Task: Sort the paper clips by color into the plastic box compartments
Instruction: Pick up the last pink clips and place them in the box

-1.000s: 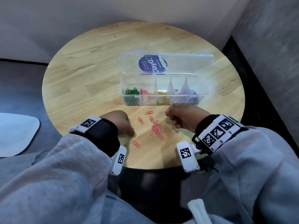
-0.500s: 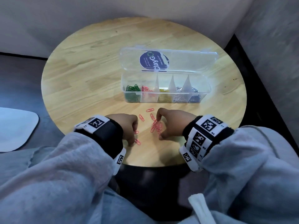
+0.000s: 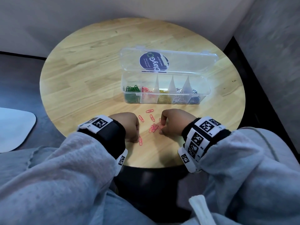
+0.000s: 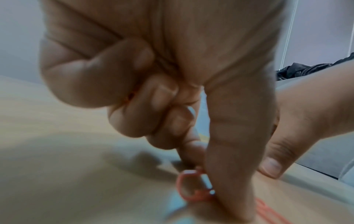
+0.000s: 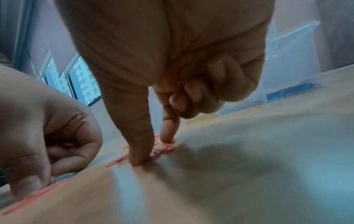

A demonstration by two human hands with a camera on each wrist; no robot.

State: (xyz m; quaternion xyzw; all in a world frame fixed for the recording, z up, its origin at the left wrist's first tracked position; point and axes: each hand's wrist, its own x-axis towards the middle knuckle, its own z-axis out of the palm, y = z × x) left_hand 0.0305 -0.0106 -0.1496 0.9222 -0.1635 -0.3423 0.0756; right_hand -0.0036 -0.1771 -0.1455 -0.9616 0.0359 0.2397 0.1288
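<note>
Both hands are now lower than a moment ago. The left hand (image 3: 128, 125) pinches one pink wire paper clip (image 4: 193, 188) against the round wooden tabletop (image 3: 90, 65), and the right hand (image 3: 174, 122) pinches another from the pink heap (image 3: 154, 127), probably for the clear plastic box (image 3: 165, 90) just behind, near grey walls.

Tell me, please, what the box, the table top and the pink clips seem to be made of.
Box: clear, glossy plastic; its contents show through.
Table top: light wood, smooth finish; grain and plank seams show.
Pink clips: probably coated wire; a bare silvery end shows.
</note>
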